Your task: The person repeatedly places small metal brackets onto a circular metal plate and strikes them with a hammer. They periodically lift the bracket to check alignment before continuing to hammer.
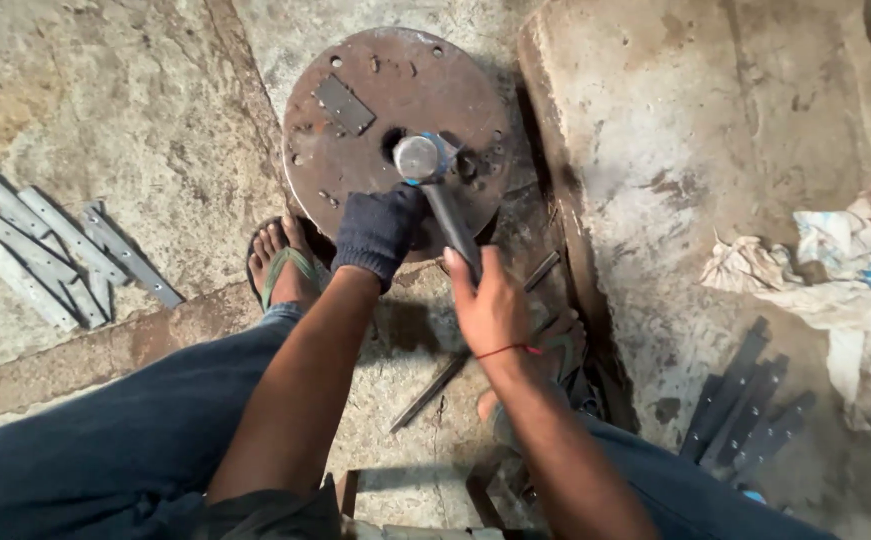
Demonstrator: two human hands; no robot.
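A round rusty steel plate [355,150] with several holes lies on the concrete floor, with a small flat metal strip [344,104] on it. My left hand [380,230], in a dark knitted glove, rests on the plate's near edge, touching a piece under the hammer. My bare right hand [490,305] grips the grey handle of a hammer [425,165], whose shiny head sits over the plate's centre hole. What lies beneath the head is hidden.
Several flat metal strips [45,255] lie at the left, and darker ones [745,410] at the lower right. Crumpled cloth [840,280] lies at the right on a raised concrete slab [715,150]. My sandalled foot [285,265] stands beside the plate. A thin rod [435,385] lies between my legs.
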